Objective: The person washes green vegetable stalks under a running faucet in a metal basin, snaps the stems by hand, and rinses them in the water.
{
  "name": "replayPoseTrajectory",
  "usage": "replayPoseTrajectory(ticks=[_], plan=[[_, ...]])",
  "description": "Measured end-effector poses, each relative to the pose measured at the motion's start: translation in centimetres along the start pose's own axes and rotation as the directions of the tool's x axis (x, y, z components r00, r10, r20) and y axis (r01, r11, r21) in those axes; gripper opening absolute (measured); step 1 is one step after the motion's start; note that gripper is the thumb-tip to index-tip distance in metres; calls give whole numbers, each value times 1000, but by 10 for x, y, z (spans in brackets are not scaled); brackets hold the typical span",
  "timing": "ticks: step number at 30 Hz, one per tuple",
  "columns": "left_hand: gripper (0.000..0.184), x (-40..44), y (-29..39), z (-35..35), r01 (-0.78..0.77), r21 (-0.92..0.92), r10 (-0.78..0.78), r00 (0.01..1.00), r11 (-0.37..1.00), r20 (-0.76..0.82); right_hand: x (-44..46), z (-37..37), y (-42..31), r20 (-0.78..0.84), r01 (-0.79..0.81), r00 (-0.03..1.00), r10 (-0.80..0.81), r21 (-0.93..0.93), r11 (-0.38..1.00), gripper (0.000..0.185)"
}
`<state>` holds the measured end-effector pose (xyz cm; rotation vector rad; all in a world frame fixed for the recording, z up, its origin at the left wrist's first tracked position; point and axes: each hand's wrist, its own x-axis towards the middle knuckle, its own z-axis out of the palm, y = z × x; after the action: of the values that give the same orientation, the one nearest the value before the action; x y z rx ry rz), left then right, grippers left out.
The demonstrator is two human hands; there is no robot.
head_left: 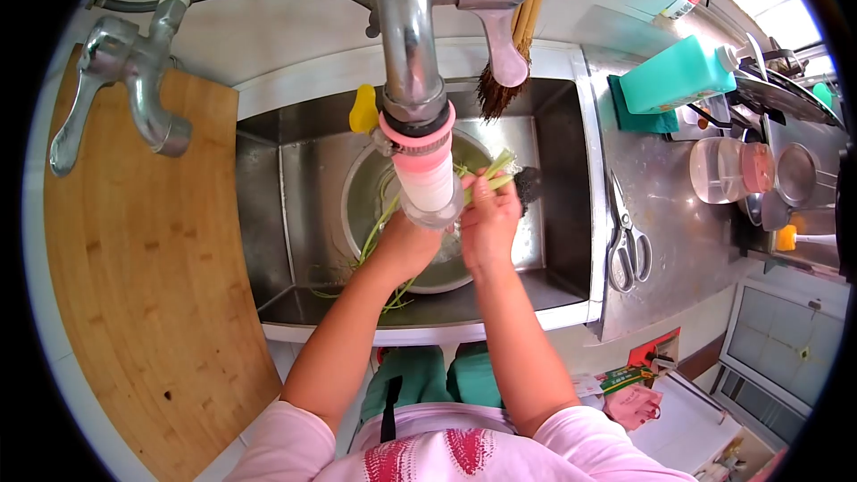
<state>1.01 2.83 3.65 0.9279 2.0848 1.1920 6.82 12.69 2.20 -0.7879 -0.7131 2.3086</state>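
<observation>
Both my hands are over a round metal basin (355, 205) of water in the steel sink (299, 180). Green stalks (500, 170) with pale ends stick out from the fingers of my right hand (488, 221), which are closed round them. My left hand (412, 241) is beside it, its fingers hidden behind the pink and white tap nozzle (424, 170). Thin green stems (379, 230) trail past my left wrist and over the basin's rim. A dark scrubber (528, 186) is to the right of my right hand.
A wooden board (152, 277) lies left of the sink. Scissors (628, 245), a turquoise bottle (677, 76) and a clear jar (717, 170) are on the right counter. The metal tap (406, 36) hangs low over the basin. A second tap (134, 71) is at upper left.
</observation>
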Motion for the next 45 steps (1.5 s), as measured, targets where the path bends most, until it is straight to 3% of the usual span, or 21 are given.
replayPoseTrajectory(ticks=[2, 4, 7, 8, 9, 10, 11, 12, 14, 17, 20, 23, 24, 26, 29, 31, 32, 36, 39, 42, 45], plan=[[20, -2, -1, -7, 106, -115, -101, 994, 988, 47, 14, -10, -9, 21, 97, 995, -98, 19, 995, 10], [23, -15, -17, -17, 162, 251, -217, 953, 954, 211, 28, -15, -29, -23, 178, 984, -177, 54, 983, 10], [21, -17, -11, -18, 314, 70, -322, 922, 947, 214, 17, -5, -18, -20, 95, 995, -95, -6, 995, 12], [21, -15, -15, -11, 318, 70, -325, 923, 946, 207, 9, 1, -7, 20, 43, 999, -43, -37, 998, 12], [16, -9, -19, 1, 164, 13, -164, 982, 986, 89, 0, 5, 2, -32, -77, 997, 73, -182, 980, 11], [15, -7, -21, 7, -1, -26, 0, 999, 1000, -34, -2, 8, 6, -19, -48, 999, 46, -104, 993, 7], [18, -9, -25, 4, -29, 46, 30, 999, 999, -18, 1, 7, 2, 31, -19, 999, 20, -43, 999, 6], [18, -11, -21, -4, -30, 47, 31, 999, 998, -19, 8, 5, -7, 78, 11, 997, -13, 20, 1000, 5], [23, -17, -13, -16, 297, 13, -294, 936, 955, 193, 23, -7, -22, 78, 68, 994, -72, 54, 996, 5], [24, -20, -13, -16, 365, -3, -360, 918, 931, 166, 14, -1, -15, 116, 50, 992, -59, 75, 996, 6], [26, -16, -33, 2, 181, -82, -179, 983, 980, 32, -6, 8, 3, 5, -114, 993, 115, -128, 985, 6], [28, -19, -22, -1, 58, 57, -53, 995, 997, -88, -14, 11, 12, 32, -163, 986, 164, -45, 986, 7], [28, -22, -14, -7, 56, 60, -51, 995, 997, -88, -11, 11, 6, 33, -161, 986, 163, -42, 986, 7], [26, -33, -1, -21, 301, -20, -298, 951, 953, 85, -4, 8, -2, 111, -71, 991, 70, 7, 997, 9], [24, -39, -5, -21, 372, 2, -367, 914, 928, 173, -12, 5, 8, 64, -108, 992, 108, -8, 994, 12], [24, -29, 2, -15, 328, -42, -323, 942, 944, 95, -24, 2, 24, 24, -255, 965, 262, -161, 953, 14], [24, -26, 4, -12, 277, -83, -277, 961, 957, 17, -25, -1, 30, 46, -214, 973, 226, -183, 960, 15], [25, -31, 6, -11, 277, -85, -267, 957, 957, 116, -10, 0, -1, 107, -213, 969, 221, -80, 974, 19], [27, -41, -2, -16, 376, -162, -333, 912, 912, 240, 2, 2, -17, 98, -70, 993, 62, 74, 995, 22], [29, -44, -13, -12, 360, -395, -239, 916, 845, 322, 14, 7, -22, -11, -20, 1000, 22, 172, 985, 22], [32, -24, 1, -10, 387, -469, -274, 917, 794, 291, 5, 15, -15, 60, -126, 991, 116, 217, 968, 21]])
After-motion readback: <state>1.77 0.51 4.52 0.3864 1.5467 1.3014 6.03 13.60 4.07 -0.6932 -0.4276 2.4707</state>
